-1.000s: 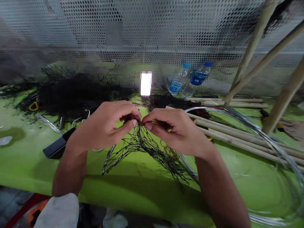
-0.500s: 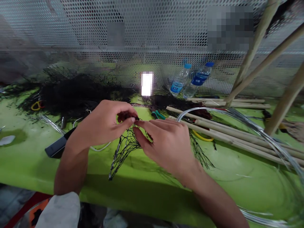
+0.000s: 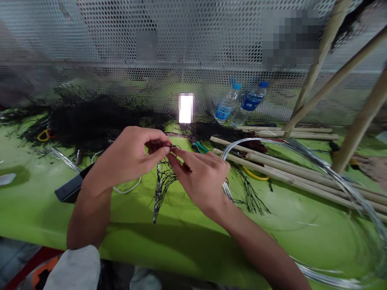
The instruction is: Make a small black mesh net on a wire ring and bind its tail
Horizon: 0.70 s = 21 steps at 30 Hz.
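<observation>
My left hand (image 3: 130,155) is closed, with thumb and fingertips pinching the top of a black sprig of thin, branching strands (image 3: 162,181). My right hand (image 3: 204,175) pinches the same sprig right beside the left fingertips, its thumb and index finger pressed together. Below the fingers the strands hang down, and a silvery stem shows among them. My fingers hide the exact spot being held. Another black sprig (image 3: 252,197) lies on the green table (image 3: 187,249) to the right of my right hand.
Behind my hands lie a heap of black strands (image 3: 90,117), green-handled pliers (image 3: 199,147) and a lit screen (image 3: 186,108). Wooden sticks (image 3: 272,169), a coil of clear wire (image 3: 323,161) and two water bottles (image 3: 223,110) are on the right. A dark box-shaped device (image 3: 70,187) sits by my left forearm.
The hanging part of the sprig has swung right and now hangs more upright. My right hand has shifted slightly left and turned a little. Both hands still pinch the sprig.
</observation>
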Each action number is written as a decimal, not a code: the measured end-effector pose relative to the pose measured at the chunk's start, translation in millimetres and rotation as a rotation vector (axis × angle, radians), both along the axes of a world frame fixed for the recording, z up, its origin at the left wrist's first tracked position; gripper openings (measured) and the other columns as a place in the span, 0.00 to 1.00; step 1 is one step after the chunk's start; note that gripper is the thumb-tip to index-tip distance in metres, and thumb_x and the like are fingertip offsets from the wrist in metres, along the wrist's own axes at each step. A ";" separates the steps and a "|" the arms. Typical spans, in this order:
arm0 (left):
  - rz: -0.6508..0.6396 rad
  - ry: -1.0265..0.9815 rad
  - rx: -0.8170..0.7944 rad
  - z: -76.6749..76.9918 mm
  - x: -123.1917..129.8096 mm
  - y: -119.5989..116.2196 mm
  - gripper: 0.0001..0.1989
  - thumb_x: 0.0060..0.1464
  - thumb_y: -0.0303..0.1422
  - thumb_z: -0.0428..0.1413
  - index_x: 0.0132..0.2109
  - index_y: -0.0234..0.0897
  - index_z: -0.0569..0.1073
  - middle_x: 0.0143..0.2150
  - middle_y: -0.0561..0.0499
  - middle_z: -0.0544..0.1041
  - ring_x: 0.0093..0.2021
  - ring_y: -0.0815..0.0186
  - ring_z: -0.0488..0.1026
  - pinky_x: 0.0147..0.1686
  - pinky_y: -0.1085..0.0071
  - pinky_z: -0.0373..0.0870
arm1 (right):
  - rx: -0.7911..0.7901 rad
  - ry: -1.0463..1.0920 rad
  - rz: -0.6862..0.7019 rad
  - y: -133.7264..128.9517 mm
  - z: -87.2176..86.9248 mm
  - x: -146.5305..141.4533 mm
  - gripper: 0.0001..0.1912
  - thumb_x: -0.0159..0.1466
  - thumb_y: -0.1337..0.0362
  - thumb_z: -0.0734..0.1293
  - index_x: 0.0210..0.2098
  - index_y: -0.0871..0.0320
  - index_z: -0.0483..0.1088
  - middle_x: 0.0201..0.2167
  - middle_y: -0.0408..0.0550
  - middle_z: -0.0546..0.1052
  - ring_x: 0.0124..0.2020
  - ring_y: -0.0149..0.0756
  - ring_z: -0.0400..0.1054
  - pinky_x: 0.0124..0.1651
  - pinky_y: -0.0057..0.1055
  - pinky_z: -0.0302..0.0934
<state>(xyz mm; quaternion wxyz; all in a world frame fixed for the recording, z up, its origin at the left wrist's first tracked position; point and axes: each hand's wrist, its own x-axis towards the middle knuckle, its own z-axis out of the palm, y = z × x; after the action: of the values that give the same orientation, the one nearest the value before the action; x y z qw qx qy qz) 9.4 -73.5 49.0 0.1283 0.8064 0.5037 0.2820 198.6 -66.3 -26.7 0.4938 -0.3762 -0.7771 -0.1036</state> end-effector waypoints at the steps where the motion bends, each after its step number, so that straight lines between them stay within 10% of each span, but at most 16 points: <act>1: -0.001 -0.006 0.002 0.1 0.1 -0.3 0.09 0.63 0.36 0.58 0.40 0.39 0.83 0.34 0.55 0.84 0.32 0.70 0.77 0.32 0.74 0.69 | -0.049 0.034 0.034 0.7 0.4 0.2 0.09 0.72 0.63 0.70 0.37 0.54 0.83 0.20 0.36 0.79 0.20 0.25 0.68 0.30 0.32 0.51; 12: 0.017 0.055 0.132 -1.8 1.1 -0.2 0.08 0.63 0.31 0.56 0.43 0.41 0.82 0.35 0.54 0.83 0.33 0.69 0.75 0.35 0.71 0.68 | -1.179 0.475 0.869 14.3 41.8 24.0 0.05 0.61 0.64 0.68 0.29 0.57 0.69 0.24 0.37 0.65 0.24 0.26 0.54 0.28 0.27 0.49; 21: -0.048 0.234 0.194 -7.7 -3.7 11.8 0.11 0.65 0.31 0.52 0.44 0.39 0.80 0.40 0.50 0.82 0.40 0.63 0.76 0.42 0.65 0.67 | -0.833 0.089 0.889 8.6 81.3 76.2 0.15 0.72 0.54 0.69 0.32 0.54 0.76 0.32 0.49 0.77 0.46 0.42 0.72 0.45 0.39 0.68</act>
<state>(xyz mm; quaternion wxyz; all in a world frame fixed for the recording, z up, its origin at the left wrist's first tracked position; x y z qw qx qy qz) 5.7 -61.7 41.4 -0.0032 0.8543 0.4660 0.2303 274.8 -57.7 54.6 0.3333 -0.1813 -0.8134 0.4409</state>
